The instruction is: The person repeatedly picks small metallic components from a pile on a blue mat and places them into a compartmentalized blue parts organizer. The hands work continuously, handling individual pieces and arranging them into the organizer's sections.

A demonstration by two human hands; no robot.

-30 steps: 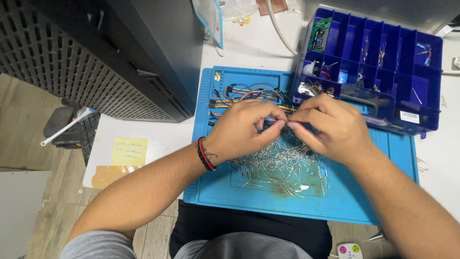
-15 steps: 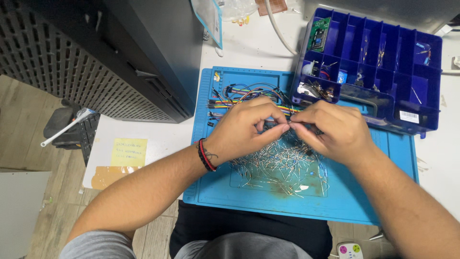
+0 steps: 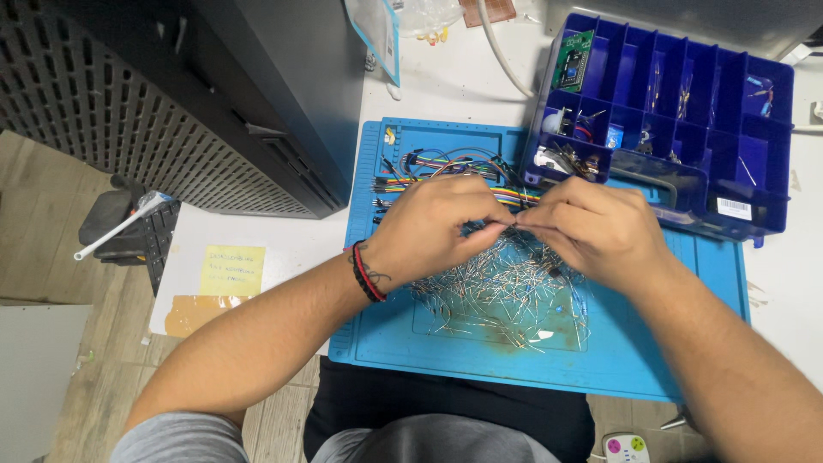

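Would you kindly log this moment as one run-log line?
left hand: pinching small part | right hand: pinching same part | below: pile of wire-leaded components | surface: blue mat

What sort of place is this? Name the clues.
Probably an electronics hobby or repair bench: a blue work mat strewn with small wire-leaded components, coloured jumper wires, and a blue compartment box of parts.

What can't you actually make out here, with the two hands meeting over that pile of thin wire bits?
Head view only:
- What the left hand and right hand pinch between their fingertips: too small, covered by fingers.
- Part of the wire-lead pile: hidden under both hands.
- Parts in the blue compartment box: too small to identify.
- Jumper wires: near ends hidden behind the hands.
- Yellow sticky note: writing too small to read.
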